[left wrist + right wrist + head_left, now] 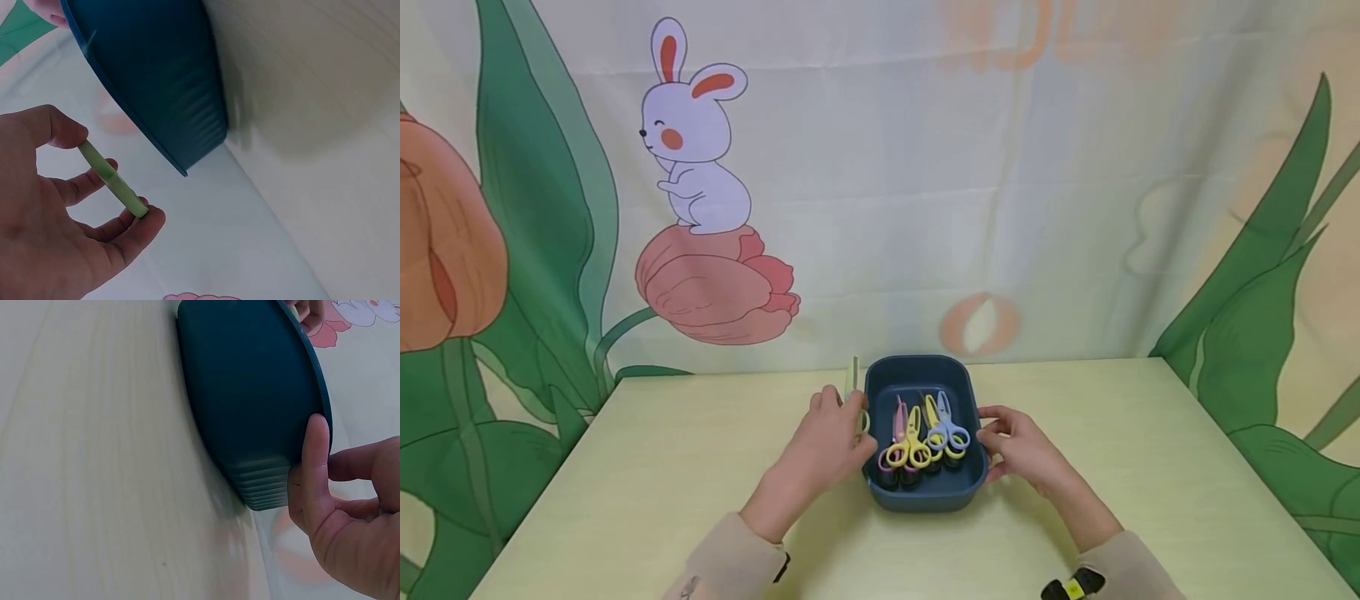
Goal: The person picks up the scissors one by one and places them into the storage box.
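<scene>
In the head view, a dark blue bin point(925, 502) stands on the table with several small scissors inside: yellow scissors point(913, 433), blue scissors point(945, 414) and pink scissors point(899, 423) among them. Beside the bin's left wall, my left hand point(827, 437) pinches pale green scissors point(852, 377), blades pointing up and away. The left wrist view shows the green handle point(110, 179), edge-on, between the thumb and fingers. My right hand point(1018, 446) grips the bin's right side. In the right wrist view, one finger point(317, 447) lies against the bin's outer wall near the rim.
A pale wood-grain table point(700, 467) lies under the bin. Directly behind its far edge hangs a cloth backdrop point(880, 208) printed with a rabbit, tulips and leaves. Black round objects point(910, 475) sit at the near end inside the bin.
</scene>
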Demonstrator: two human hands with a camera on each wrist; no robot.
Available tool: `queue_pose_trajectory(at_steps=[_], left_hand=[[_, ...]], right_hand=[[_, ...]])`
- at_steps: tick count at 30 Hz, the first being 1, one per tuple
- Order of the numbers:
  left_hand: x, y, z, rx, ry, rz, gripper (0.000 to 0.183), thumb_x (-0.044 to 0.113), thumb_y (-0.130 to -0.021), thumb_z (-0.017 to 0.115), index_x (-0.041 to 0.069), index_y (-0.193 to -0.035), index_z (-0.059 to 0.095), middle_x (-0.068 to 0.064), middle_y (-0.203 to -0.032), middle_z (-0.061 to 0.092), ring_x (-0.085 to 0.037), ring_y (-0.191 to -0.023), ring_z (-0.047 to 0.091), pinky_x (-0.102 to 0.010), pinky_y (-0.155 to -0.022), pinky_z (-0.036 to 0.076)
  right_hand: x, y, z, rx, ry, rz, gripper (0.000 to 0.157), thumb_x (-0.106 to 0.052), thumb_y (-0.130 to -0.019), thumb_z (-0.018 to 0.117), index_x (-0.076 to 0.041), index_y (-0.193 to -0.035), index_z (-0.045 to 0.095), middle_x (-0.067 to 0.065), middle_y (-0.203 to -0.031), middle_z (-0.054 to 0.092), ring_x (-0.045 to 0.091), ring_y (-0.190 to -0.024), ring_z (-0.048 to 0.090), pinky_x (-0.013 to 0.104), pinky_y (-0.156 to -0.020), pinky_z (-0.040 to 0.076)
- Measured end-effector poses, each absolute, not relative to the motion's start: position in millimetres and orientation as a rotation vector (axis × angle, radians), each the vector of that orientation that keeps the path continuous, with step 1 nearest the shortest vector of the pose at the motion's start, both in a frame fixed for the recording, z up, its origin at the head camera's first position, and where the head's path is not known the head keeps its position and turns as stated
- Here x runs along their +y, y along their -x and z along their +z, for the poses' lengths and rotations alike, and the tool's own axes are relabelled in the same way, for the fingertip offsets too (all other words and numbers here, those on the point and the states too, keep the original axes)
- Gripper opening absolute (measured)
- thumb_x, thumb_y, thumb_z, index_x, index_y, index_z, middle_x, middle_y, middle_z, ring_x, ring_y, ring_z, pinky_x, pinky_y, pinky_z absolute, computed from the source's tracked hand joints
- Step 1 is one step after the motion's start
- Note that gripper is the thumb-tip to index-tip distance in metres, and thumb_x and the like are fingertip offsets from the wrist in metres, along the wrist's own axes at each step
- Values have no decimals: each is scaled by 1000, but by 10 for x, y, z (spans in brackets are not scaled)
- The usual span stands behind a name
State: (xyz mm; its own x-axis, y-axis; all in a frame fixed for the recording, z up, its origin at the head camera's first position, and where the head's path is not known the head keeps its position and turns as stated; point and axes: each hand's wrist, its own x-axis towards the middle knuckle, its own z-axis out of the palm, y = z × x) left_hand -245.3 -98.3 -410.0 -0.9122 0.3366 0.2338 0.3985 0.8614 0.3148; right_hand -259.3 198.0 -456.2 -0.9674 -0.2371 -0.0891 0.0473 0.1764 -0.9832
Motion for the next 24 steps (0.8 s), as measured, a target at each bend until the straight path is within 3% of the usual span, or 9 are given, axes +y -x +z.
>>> queue_pose_trajectory(at_steps=[9, 17, 24], left_hand=[[-678, 2467, -4067, -2876, 669, -370, 44, 27, -93, 67, 0, -127, 56, -18, -104, 47, -29, -93, 44, -38, -74, 49], [-498, 2508, -4081, -2864, 748, -251, 38, 25, -94, 63, 0, -121, 55, -18, -100, 46, -29, -91, 42, -34, -67, 47], [-394, 2582, -4122, -2954, 753, -174, 45, 29, -97, 63, -1, -129, 54, -22, -110, 49, -31, -97, 44, -36, -76, 50]], right_hand=[[1998, 2592, -4565, 2224, 190, -1877, 46, -2, -102, 53, 13, -144, 42, 21, -103, 57, 24, -76, 62, 39, -56, 61], [1994, 2596, -4577, 2228, 195, -1877, 46, -2, -101, 53, 13, -144, 41, 21, -103, 57, 24, -76, 63, 39, -57, 61], [2000, 2600, -4578, 2220, 211, -1880, 47, -2, -102, 53, 13, -144, 41, 21, -103, 57, 23, -75, 62, 39, -57, 61]])
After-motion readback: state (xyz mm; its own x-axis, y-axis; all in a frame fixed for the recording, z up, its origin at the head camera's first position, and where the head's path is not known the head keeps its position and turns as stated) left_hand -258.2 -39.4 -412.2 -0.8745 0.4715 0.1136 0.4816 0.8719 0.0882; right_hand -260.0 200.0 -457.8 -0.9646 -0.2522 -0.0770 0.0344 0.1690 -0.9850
